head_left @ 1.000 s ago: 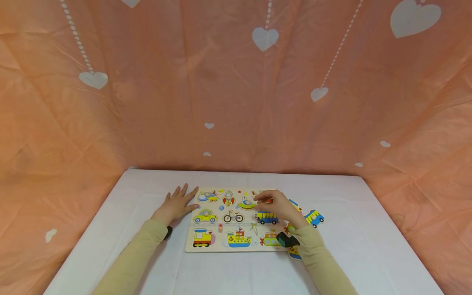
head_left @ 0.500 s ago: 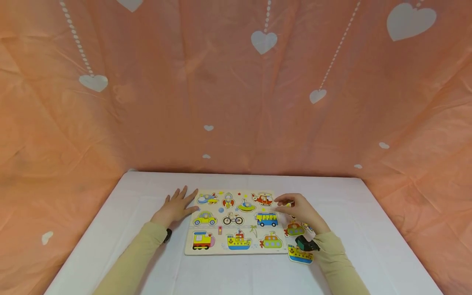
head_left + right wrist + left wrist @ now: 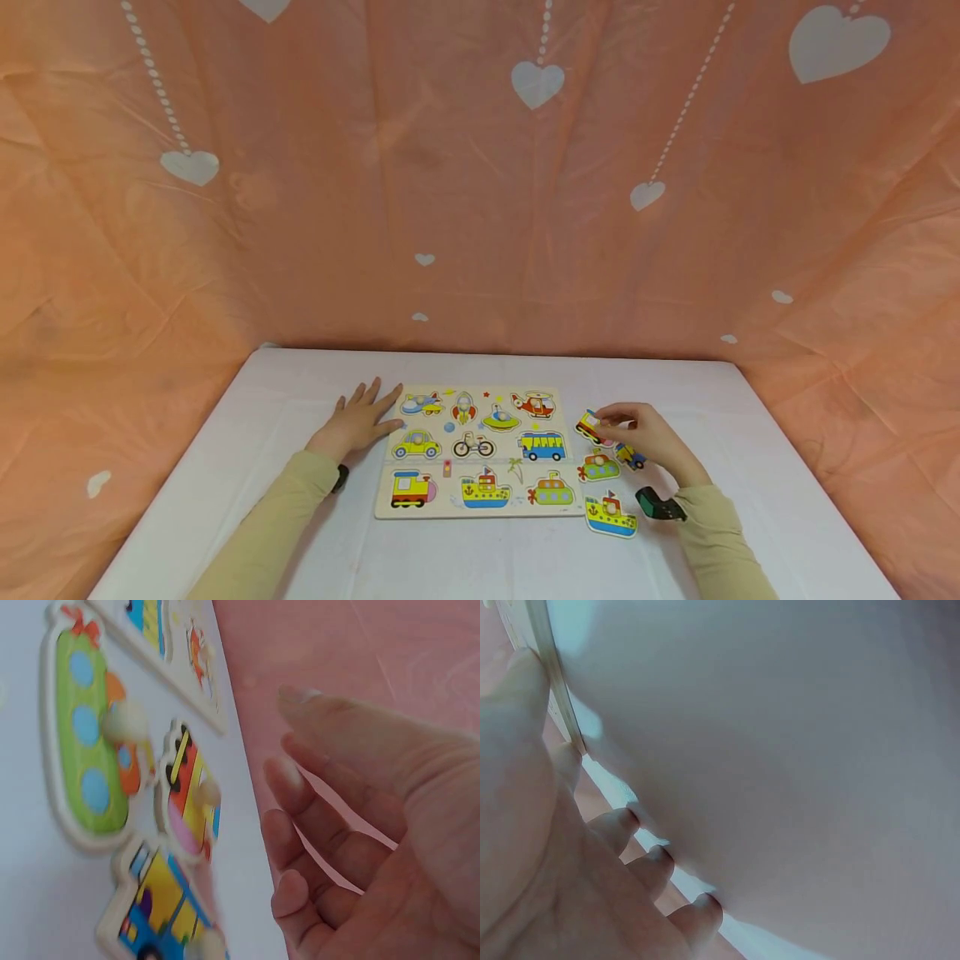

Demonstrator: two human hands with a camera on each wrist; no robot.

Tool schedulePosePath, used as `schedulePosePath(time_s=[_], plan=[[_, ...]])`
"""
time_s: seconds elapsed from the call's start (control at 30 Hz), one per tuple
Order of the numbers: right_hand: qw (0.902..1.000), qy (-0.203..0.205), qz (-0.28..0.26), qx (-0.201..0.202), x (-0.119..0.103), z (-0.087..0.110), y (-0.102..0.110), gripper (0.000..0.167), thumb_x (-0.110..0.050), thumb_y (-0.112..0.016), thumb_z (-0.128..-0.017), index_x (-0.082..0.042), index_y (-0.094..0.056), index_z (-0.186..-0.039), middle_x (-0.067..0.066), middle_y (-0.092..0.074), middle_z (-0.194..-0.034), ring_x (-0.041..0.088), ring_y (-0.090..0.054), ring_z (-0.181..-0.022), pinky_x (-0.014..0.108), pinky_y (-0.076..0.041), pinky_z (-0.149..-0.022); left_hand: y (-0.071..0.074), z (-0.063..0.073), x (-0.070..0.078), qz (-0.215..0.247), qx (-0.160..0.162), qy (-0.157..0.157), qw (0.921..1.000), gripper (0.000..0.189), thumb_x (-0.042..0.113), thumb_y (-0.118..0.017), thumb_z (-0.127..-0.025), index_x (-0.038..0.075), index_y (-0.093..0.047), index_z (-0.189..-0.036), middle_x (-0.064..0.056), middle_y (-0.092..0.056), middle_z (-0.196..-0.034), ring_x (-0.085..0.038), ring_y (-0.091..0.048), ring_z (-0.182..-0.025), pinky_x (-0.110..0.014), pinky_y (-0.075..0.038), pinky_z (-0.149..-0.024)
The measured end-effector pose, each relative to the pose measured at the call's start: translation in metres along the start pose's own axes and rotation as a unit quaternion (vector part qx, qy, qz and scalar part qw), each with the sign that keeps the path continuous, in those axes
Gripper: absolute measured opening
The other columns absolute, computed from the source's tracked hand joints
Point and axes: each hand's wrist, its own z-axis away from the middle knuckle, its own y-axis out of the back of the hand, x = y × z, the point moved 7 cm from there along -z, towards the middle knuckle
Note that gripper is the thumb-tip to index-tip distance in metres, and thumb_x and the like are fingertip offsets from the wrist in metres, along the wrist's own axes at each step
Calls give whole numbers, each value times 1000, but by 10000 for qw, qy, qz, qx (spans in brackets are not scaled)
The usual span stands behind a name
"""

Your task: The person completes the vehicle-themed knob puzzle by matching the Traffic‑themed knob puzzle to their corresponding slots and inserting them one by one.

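Observation:
A wooden knob puzzle board (image 3: 450, 479) with vehicle pictures lies on the table. My left hand (image 3: 355, 425) rests at its left edge with fingers spread; in the left wrist view the thumb and a finger (image 3: 566, 761) touch the board's side. My right hand (image 3: 643, 435) hovers right of the board over the loose train piece (image 3: 590, 427). In the right wrist view its fingers (image 3: 281, 776) are loosely bent, apart from the train piece (image 3: 187, 796) and holding nothing. Beneath that hand lies the bus piece (image 3: 628, 456), partly hidden.
Loose beside the board's right edge are a green submarine piece (image 3: 598, 467) and a ship piece (image 3: 611, 515). Knobbed pieces such as the car (image 3: 417, 443) and helicopter (image 3: 534, 405) sit in the board. A pink curtain (image 3: 480, 208) hangs behind the white table (image 3: 300, 367).
My right hand has moved right, from over the board's helicopter and bus pictures to the loose pieces. The left hand has stayed at the board's left edge.

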Motion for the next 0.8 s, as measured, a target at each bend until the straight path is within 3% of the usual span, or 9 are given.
schedulePosePath(time_s=[0.33,0.8], plan=[[9998,-174,-20,-52,18,16,14,32,-19,-72,-87,0,-68,-112,5,-68,-93,19,-59,-84,28,-50,-71,0,2,3,74,-41,12,10000,72,49,-54,-94,16,-27,-152,-27,-12,-155,-51,-8,-138,-69,-6,-106],[9984,-551,-143,22,47,29,31,36,-19,-75,-84,-1,-67,-114,12,-68,-106,19,-59,-86,26,-50,-61,3,2,3,29,-14,-8,10000,72,49,-53,-94,16,-27,-152,-27,-13,-154,-52,-9,-138,-69,-7,-106]])
